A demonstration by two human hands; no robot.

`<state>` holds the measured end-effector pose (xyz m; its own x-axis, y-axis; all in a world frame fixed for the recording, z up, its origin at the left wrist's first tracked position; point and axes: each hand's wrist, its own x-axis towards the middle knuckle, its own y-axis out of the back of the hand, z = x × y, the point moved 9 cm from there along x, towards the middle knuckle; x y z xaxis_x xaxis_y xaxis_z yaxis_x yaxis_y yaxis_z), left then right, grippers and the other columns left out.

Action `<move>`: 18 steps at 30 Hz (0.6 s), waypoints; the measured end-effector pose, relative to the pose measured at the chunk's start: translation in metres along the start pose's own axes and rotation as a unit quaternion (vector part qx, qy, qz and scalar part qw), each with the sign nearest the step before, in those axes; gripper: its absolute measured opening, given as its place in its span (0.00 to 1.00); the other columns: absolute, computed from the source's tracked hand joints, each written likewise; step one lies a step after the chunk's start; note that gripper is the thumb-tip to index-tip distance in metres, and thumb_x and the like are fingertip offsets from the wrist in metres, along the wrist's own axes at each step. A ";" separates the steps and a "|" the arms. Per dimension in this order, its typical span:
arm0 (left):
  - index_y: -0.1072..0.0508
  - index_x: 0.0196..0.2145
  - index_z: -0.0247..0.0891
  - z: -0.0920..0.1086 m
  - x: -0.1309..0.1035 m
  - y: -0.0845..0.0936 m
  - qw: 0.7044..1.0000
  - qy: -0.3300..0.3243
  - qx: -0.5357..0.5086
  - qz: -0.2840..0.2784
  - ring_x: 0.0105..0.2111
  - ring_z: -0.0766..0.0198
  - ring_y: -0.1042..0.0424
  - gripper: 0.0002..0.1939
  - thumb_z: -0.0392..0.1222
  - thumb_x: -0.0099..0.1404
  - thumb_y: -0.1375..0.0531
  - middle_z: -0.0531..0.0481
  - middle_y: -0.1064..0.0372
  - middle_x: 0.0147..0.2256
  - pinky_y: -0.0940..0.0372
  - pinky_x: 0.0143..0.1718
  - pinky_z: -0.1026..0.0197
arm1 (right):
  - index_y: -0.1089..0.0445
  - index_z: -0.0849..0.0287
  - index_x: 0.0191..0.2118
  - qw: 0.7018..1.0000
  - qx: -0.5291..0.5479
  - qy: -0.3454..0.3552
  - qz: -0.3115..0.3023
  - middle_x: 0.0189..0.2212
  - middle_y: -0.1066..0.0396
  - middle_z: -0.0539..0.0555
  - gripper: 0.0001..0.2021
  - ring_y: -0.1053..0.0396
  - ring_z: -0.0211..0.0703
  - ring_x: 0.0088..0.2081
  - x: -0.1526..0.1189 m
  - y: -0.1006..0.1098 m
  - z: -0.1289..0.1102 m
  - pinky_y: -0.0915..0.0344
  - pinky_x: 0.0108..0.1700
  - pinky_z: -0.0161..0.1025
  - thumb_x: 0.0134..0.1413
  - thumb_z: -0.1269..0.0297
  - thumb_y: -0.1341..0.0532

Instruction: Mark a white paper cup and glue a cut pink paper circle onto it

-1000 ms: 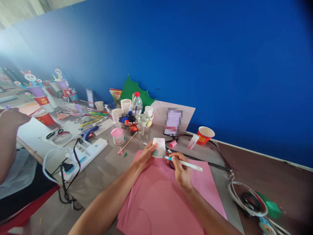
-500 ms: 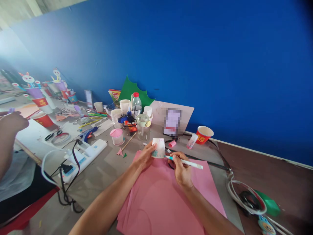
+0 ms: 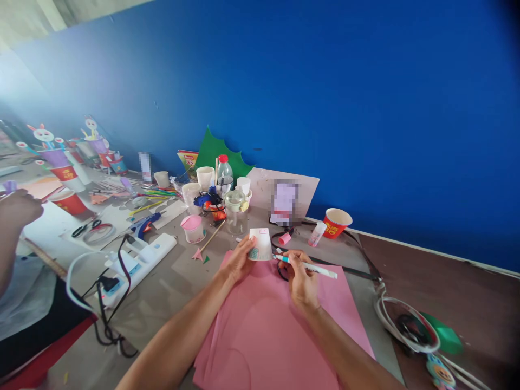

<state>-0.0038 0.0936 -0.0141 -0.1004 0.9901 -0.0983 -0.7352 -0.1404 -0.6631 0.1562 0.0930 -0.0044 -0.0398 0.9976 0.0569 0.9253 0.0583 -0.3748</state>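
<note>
My left hand [image 3: 241,258] grips a small white paper cup [image 3: 262,245] by its left side, above the pink sheets. The cup bears a small pink outline near the top and teal marks along its lower part. In my right hand [image 3: 303,279] is a white marker [image 3: 323,271] with a teal front end, its tip at or just off the cup's lower right edge; contact cannot be made out. Beneath both hands lies a stack of pink paper [image 3: 276,336].
Left stands a white power strip [image 3: 156,252] with cables, near a blue glue gun [image 3: 145,225] and scissors [image 3: 87,228]. Behind my hands are a glass jar [image 3: 236,216] and a pink-topped cup [image 3: 193,230]. A red paper cup [image 3: 337,223] stands right. A co-worker's hand [image 3: 20,208] is far left.
The view has shifted slightly. The white paper cup has tilted a little in my left hand, and a small gap now shows between it and the marker tip.
</note>
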 end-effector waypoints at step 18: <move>0.25 0.34 0.33 -0.001 -0.002 -0.005 0.999 0.025 0.014 0.015 0.37 0.54 0.27 0.20 0.56 0.58 0.36 0.47 0.26 0.28 0.36 0.38 0.58 | 0.30 0.57 0.30 0.994 -0.077 0.063 -0.034 0.22 0.31 0.49 0.14 0.35 0.40 0.26 -0.005 -0.011 -0.017 0.40 0.29 0.35 0.55 0.51 0.40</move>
<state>0.0011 0.0925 -0.0112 -0.0907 0.9837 -0.1552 -0.7510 -0.1699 -0.6380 0.1529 0.0867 0.0152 -0.0655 0.9782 0.1972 0.9694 0.1092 -0.2197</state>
